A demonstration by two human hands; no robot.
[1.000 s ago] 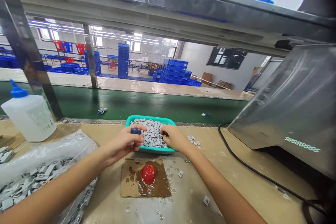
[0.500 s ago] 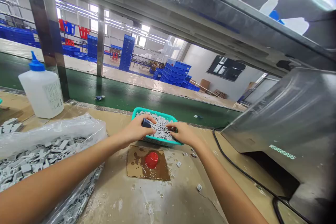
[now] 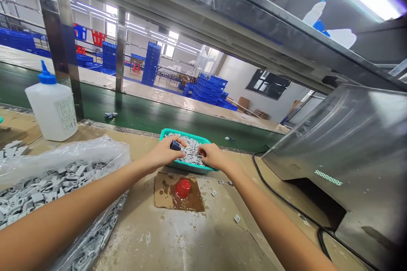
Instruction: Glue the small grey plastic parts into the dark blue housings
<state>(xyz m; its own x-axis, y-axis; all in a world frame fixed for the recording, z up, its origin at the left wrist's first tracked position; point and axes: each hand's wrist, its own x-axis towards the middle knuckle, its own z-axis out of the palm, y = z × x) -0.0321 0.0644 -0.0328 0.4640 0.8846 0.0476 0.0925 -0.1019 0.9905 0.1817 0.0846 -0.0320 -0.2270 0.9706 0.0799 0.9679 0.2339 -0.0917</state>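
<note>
Grey pieces (image 3: pixel 190 150) in the green basket (image 3: pixel 190 168), right beneath and between both hands. Left hand (image 3: pixel 163 152) over the left end, right hand (image 3: pixel 212 156) at the right end, so nearer to the pieces on that side; middle of the heap about equally near to both. Basket's long axis running left to right, dipping toward the right in view

Left grip: closed around a dark blue piece (image 3: pixel 175 145), thumb below, forefinger reaching past toward the heap. Dark piece short and blocky, held just above the grey ones, with its long axis too foreshortened to read. Right grip: fingertips bunched together down at the pieces; cannot tell whether pinching one or only touching

Grey pieces small, angular, pale and matt, heaped loose with axes pointing every way. Looks like hard plastic. Basket with rounded rim and perforated wall

Nearer the body, on the counter (image 3: pixel 152 241): red cup (image 3: pixel 183 188) on wet, stained cardboard (image 3: pixel 162 190). A few stray pieces to the right of it. Off to the left, a clear bag (image 3: pixel 104 148) with more grey pieces, and beyond it a white bottle (image 3: pixel 52 110) with blue cap, upright
</note>
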